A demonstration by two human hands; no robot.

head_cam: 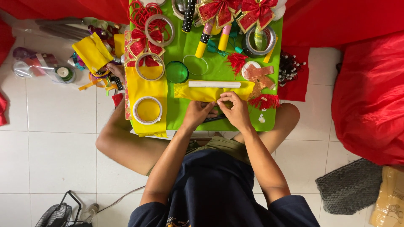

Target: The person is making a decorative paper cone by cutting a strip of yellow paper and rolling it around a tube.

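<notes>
While your left hand (pixel 201 112) rests flat on the near edge of the yellow fabric strip (pixel 198 91), your right hand (pixel 235 108) has its fingertips pinched together on that same edge, just below the white tube (pixel 214 84) that lies along the strip. The strip sits across the middle of the green surface (pixel 219 67), between the green round lid (pixel 176 72) on one side and the red tassel (pixel 264 101) on the other.

You can judge this cloth as thin, light and limp: it creases where you press it and will sag or slide if you lift it from one point only. Its sheen suggests a slick face, so a fingertip pinch on a folded edge holds better than a flat palm. The tube looks stiff and light, likely to roll if nudged; you would steady it near its middle. A second yellow cloth (pixel 147 90) lies to the left under two tape rings (pixel 147 110), well apart from your hands.
</notes>
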